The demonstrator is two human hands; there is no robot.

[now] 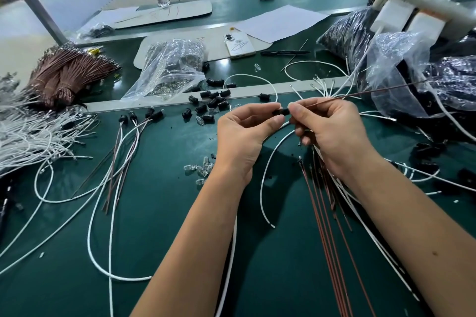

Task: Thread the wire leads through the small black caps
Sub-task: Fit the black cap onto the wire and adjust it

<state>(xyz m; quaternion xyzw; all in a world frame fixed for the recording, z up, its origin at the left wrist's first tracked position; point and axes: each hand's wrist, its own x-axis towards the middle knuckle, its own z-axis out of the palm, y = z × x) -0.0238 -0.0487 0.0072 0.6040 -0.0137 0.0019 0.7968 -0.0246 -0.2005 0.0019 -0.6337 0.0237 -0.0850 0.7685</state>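
Left hand [244,134] pinching a small black cap [281,112] above the green table [159,226] middle, right hand [327,131] pinching a brown wire lead [386,89] at its opening, loose caps [213,103] lying toward the far edge.

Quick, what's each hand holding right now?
Left hand: pinches a small black cap between thumb and forefinger.
Right hand: pinches a brown wire lead at the cap's end.

Fingertips hide most of the black cap [281,111]; wire entry unclear.
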